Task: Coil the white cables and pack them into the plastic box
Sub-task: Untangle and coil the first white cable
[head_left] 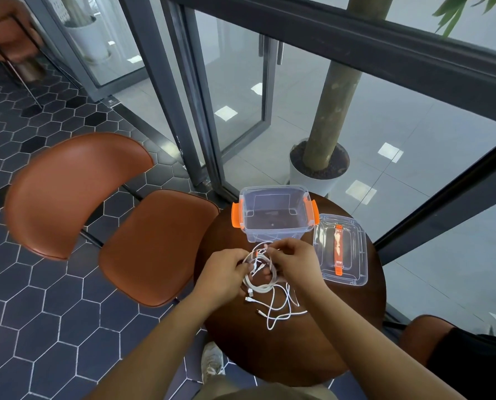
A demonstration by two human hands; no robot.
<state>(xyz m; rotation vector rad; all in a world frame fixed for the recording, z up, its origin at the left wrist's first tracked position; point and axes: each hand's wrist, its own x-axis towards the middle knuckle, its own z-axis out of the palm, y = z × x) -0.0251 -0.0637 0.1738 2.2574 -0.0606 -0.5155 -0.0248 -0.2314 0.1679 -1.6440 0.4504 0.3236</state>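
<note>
Where the dark hexagon floor tiles [39, 298] meet a wall of grey-framed glass doors [235, 96], a small round table [342, 336] of dark brown wood stands by the glass. On its far edge sits the clear plastic box [270, 233] with orange latches, open, with no cable inside. Its lid [353, 274] lies flat just beside it to the right.

Nearer the person, the white cables [272, 303] sprawl loose on the wood, one end gathered up into loops between the hands. The left hand [223, 272] has its fingers curled round the looped bundle. The right hand [293, 262] pinches a strand at the top of the loops, fingertips drawn together. Both hands hover just in front of the box, covering part of the coil.

A brown padded chair [160, 246] is drawn up at the table's left, and another brown seat [423, 333] shows at the right. Beyond the glass, a tree trunk [336, 90] rises from a white pot [304, 181].
</note>
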